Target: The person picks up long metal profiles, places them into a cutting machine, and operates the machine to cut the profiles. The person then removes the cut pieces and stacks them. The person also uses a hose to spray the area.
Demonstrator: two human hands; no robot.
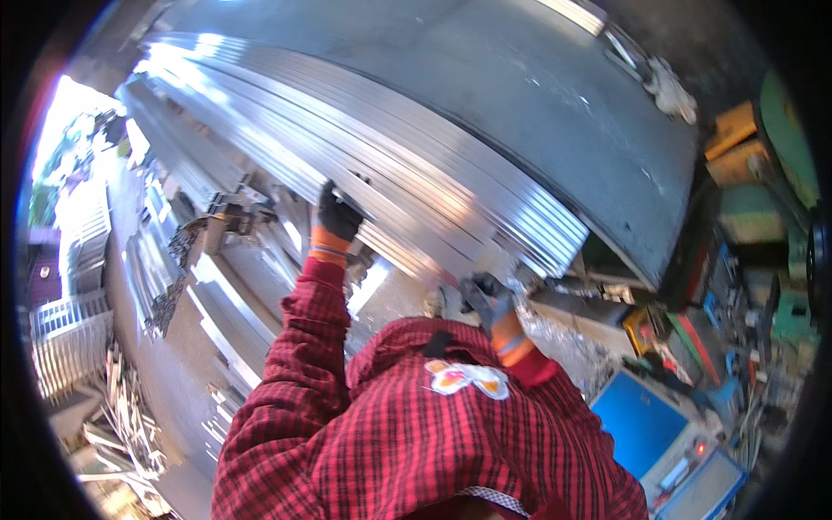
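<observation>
Long silvery metal bars (347, 143) lie side by side on a slant, from the far left toward the right. My left hand (336, 217), in a dark glove with an orange cuff, is closed over the near edge of the nearest metal bar (400, 250). Close to that bar's right end is my right hand (487, 299), gloved the same way. Its fingers are curled together, and what they hold, if anything, is hidden.
A dark metal-topped table (555, 104) stands beyond the bars. More profiles (178, 156) are stacked at left, with offcuts (130, 425) lower down. Metal shavings (572, 334) lie at right, near a blue-topped box (641, 425) and green machinery (771, 217).
</observation>
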